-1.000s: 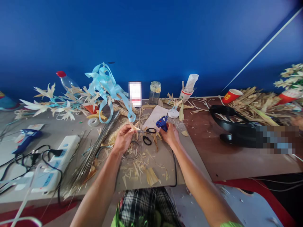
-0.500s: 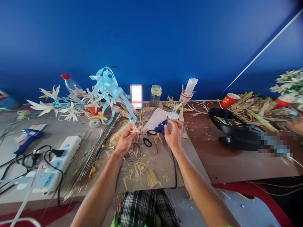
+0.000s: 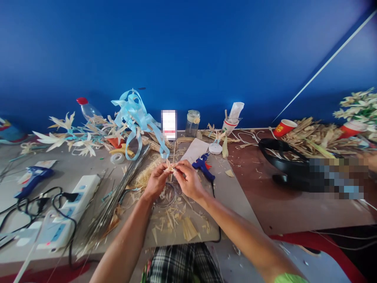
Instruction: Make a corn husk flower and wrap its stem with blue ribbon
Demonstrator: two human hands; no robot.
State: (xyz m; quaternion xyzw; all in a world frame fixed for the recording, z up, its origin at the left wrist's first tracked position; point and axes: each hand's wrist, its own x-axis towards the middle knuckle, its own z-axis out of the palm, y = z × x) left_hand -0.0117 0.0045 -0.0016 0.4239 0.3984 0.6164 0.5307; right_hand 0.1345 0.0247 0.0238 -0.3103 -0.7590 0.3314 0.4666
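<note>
My left hand (image 3: 156, 181) pinches a small pale corn-husk flower (image 3: 170, 166) above the table's middle. My right hand (image 3: 189, 181) has come in beside it, and its fingertips pinch the same flower from the right. A blue glue gun (image 3: 202, 165) lies on the table just right of my right hand, its black cord running toward me. Husk scraps (image 3: 173, 218) litter the grey tabletop (image 3: 229, 196) under both hands. The scissors are hidden behind my hands.
A bundle of thin wires (image 3: 116, 194) lies left of my hands, with a white power strip (image 3: 66, 210) and a second blue glue gun (image 3: 32, 179) further left. Husk flowers with light-blue ribbon (image 3: 134, 114), a jar (image 3: 193, 122), cups, dried husks (image 3: 315, 135) and a black band (image 3: 282, 159) line the back and right.
My right hand let go of the glue gun, rose briefly toward the white lid, then swung left to join my left hand on the husk flower. The left hand stayed almost still.
</note>
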